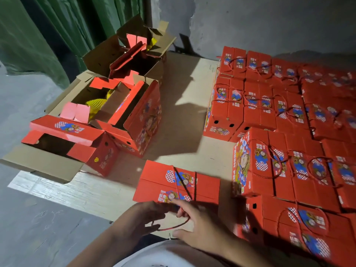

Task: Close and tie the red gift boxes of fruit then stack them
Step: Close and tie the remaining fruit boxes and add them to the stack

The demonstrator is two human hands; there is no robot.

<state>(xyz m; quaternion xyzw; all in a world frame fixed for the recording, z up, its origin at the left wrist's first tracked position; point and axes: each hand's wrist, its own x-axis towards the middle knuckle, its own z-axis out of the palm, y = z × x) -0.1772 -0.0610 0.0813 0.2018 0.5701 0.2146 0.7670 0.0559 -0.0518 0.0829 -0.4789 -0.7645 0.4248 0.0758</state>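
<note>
A closed red gift box (159,182) lies in front of me on the wooden board, with a red cord (178,189) running over its lid. The cord loops down off the near edge between my hands. My left hand (138,218) is at the box's near edge with fingers curled by the loop. My right hand (194,222) pinches the cord near the box edge. To the left stand several open red boxes (123,112) with flaps up, showing yellow netted fruit (96,105).
Tied red boxes (289,116) are stacked in rows across the right side, close to my right arm. The open boxes sit on flattened brown cardboard (42,164). A green curtain (48,35) hangs at the back left, and grey floor lies left of the board (185,93).
</note>
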